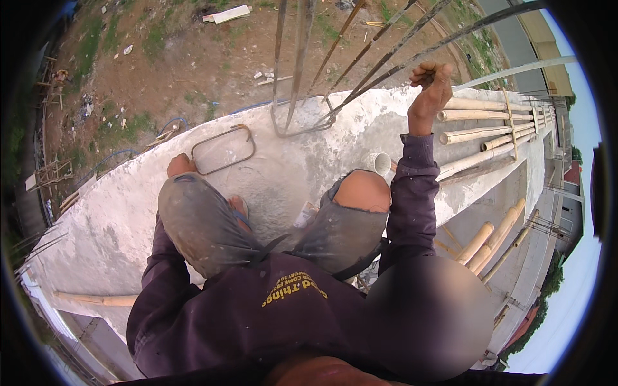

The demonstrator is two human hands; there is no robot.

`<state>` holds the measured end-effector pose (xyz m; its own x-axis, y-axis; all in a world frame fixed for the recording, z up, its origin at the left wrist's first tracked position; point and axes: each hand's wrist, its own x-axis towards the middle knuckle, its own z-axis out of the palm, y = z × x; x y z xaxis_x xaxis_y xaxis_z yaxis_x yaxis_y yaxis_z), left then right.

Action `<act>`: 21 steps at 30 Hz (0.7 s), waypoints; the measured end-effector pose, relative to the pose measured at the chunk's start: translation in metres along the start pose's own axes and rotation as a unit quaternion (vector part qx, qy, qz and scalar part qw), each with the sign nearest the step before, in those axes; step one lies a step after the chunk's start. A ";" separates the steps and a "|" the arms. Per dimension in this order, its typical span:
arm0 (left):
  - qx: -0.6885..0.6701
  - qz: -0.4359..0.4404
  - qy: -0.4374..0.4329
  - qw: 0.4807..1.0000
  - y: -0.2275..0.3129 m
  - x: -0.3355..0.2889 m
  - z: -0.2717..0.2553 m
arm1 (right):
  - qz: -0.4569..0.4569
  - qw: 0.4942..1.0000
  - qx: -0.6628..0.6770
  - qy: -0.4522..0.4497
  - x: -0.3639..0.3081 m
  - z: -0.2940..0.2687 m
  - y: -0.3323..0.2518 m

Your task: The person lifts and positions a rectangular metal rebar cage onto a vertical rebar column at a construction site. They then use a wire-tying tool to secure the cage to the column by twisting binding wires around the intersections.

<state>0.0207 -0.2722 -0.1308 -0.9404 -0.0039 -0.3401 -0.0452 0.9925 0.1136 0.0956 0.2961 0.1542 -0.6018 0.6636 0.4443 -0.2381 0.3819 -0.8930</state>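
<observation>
A bent steel stirrup (223, 149), rounded and rectangular, is over the concrete top in front of my left knee. My left hand (181, 165) is closed at its left side, beside the knee, which partly hides the hand. My right hand (431, 93) is raised at the right, its fingers half curled and loosely apart; I see nothing in it. To its left, several upright steel bars (393, 62) rise from the concrete. Another stirrup (302, 132) goes round the foot of the bars. My right hand looks apart from the bars.
I squat on a wide concrete beam (270, 161) high above dirt ground (180, 51). A short white pipe (380, 163) stands in front of my right knee. Bamboo poles (476, 133) are tied along the right side; more poles (496, 241) stick up at lower right. A blue hose (170, 121) runs along the far edge.
</observation>
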 end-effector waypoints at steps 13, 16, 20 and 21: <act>-0.389 0.109 -0.403 0.821 0.229 0.006 0.010 | 0.292 0.858 -0.320 -0.274 -0.146 0.027 0.251; -0.365 0.126 -0.364 0.847 0.250 0.016 0.023 | 0.338 0.882 -0.209 -0.252 -0.142 0.022 0.247; -0.353 0.181 -0.238 0.887 0.252 0.021 0.040 | 0.384 0.880 -0.130 -0.247 -0.137 0.015 0.235; -0.371 0.190 -0.227 0.880 0.248 0.024 0.042 | 0.385 0.885 -0.106 -0.240 -0.136 0.014 0.233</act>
<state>0.0012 -0.0211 -0.1501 -0.7107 0.5270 -0.4659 -0.1231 0.5589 0.8200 0.1113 0.2856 -0.1152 -0.7893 0.4504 -0.4173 0.5018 0.0814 -0.8612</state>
